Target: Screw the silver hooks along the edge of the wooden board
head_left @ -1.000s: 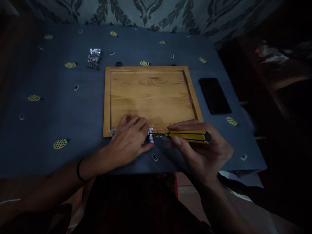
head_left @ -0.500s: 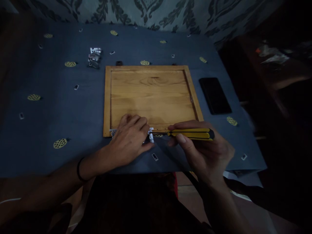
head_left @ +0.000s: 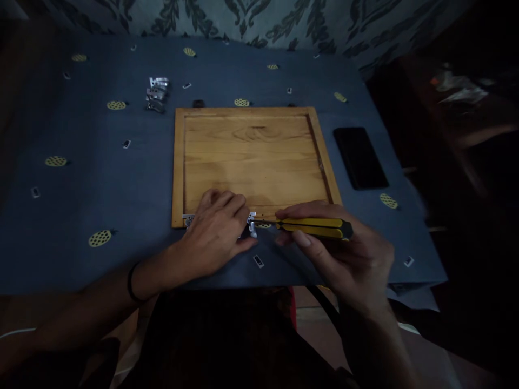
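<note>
A framed wooden panel [head_left: 253, 156] lies flat on a blue patterned tablecloth [head_left: 101, 183]. My left hand [head_left: 217, 232] is closed over a small metal hinge [head_left: 251, 222] at the panel's near edge, pinning it there. My right hand [head_left: 344, 254] grips a yellow and black screwdriver [head_left: 314, 227], held level with its tip pointing left at the hinge. Part of the hinge is hidden under my left fingers.
A black phone [head_left: 360, 158] lies right of the panel. A pile of spare metal hinges [head_left: 156, 94] sits at the far left. A patterned curtain [head_left: 251, 21] hangs behind the table. The table's near edge runs just below my hands.
My right hand has shifted slightly with the screwdriver, whose handle has tilted a little. My left hand stays in place on the hinge.
</note>
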`<state>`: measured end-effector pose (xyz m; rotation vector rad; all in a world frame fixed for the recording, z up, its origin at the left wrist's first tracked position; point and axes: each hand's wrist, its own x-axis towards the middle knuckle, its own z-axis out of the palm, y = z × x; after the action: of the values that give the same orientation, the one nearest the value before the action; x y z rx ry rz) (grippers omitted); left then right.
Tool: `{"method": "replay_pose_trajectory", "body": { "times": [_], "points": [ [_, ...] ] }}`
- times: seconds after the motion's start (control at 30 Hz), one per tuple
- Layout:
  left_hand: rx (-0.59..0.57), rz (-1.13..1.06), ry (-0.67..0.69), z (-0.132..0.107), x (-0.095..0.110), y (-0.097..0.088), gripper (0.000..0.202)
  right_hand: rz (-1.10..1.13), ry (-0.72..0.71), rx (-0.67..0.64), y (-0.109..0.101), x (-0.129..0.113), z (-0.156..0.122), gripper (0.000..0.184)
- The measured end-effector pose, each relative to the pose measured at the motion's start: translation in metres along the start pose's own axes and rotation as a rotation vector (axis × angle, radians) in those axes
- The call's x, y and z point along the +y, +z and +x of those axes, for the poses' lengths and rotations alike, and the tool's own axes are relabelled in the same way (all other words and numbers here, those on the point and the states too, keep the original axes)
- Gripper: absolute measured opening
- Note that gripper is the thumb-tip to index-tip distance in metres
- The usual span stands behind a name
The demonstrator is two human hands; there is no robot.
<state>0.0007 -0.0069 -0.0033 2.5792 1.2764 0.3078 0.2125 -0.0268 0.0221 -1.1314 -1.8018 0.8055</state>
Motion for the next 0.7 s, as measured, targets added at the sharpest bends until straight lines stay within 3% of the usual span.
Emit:
{"method": "replay_pose_trajectory", "body": {
  "times": [0.4,0.7],
  "points": [
    [-0.007,-0.015,-0.009,0.001,0.001,0.0,0.031,-0.042,-0.144,0.022,0.004,0.005,0.002,0.023],
    [0.003,-0.013,0.002,0.0,0.0,0.001,0.032,-0.055,-0.145,0.115,0.012,0.006,0.004,0.021]
  ]
}}
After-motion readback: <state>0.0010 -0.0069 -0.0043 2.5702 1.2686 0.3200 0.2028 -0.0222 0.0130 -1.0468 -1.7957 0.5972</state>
